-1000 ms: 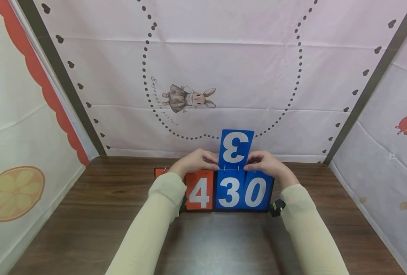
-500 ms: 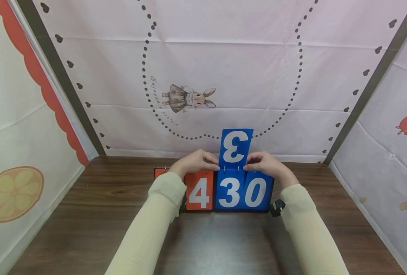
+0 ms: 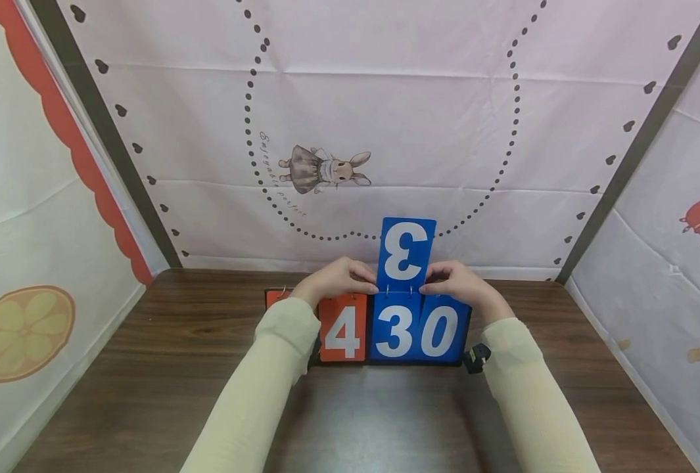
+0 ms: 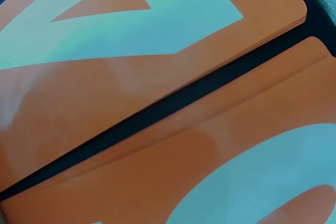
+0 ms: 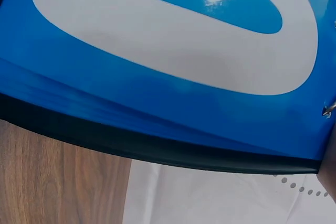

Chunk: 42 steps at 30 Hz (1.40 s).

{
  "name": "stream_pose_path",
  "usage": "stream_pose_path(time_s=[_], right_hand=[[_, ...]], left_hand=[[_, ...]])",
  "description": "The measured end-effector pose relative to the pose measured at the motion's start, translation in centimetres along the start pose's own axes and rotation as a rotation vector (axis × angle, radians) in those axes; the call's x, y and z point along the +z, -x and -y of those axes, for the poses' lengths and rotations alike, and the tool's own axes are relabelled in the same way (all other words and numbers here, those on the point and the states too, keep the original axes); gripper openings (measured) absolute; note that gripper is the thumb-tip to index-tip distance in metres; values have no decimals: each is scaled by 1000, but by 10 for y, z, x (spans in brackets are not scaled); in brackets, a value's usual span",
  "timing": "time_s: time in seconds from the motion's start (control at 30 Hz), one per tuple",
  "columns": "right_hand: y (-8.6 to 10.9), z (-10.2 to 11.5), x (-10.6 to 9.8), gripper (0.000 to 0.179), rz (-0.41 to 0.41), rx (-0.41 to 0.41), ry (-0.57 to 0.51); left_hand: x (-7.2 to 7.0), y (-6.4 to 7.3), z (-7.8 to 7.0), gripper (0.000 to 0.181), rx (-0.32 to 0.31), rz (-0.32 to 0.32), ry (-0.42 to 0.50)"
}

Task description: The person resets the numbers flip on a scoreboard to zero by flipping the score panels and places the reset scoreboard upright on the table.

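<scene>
A tabletop flip scoreboard point(image 3: 369, 328) stands on the wooden table, with red number cards on the left and blue ones on the right. One blue card point(image 3: 407, 253) is flipped up above its rings and shows an upside-down 3. Below it are a blue 3 card point(image 3: 394, 332) and a tilted blue 0 card point(image 3: 440, 332). My left hand point(image 3: 340, 276) grips the scoreboard's top edge beside the raised card, thumb in front. On that card's other side, my right hand point(image 3: 456, 282) pinches near the top edge. Fingers behind are partly hidden.
The left sleeve covers part of the red card point(image 3: 342, 328) section. A printed cloth wall point(image 3: 444, 144) rises behind the table point(image 3: 208, 341), and more cloth walls flank both sides. A small black device point(image 3: 477, 357) sits at the right wrist.
The raised blue card's top edge has shifted slightly upward. Both hands stay in nearly the same place.
</scene>
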State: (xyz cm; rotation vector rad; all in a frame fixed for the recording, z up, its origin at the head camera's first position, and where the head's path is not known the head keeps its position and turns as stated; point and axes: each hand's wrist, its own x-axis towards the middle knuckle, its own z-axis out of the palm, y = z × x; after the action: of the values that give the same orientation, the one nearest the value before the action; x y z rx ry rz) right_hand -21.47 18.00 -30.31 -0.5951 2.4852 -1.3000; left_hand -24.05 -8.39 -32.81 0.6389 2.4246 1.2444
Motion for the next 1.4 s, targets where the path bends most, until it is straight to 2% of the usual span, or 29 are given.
stream_pose_path(time_s=[0.23,0.33,0.8,1.27,1.4], right_hand=[[-17,-33,-3,21,15,-38,-11],[-17,-33,-3,20,15,-43,-15],[-19,-36,-4,27,28,-54,-24],[-15,-32,-4,31,27,-35,2],[-16,-32,-4,29,24,-34,21]], left_hand=[[0,2,1,23,37,-16,49],[0,2,1,21,39,-10,41],[0,1,0,27,-29,13,-37],[1,-1,0,25,-49,6,-49],[1,-1,0,25,-32,18,-54]])
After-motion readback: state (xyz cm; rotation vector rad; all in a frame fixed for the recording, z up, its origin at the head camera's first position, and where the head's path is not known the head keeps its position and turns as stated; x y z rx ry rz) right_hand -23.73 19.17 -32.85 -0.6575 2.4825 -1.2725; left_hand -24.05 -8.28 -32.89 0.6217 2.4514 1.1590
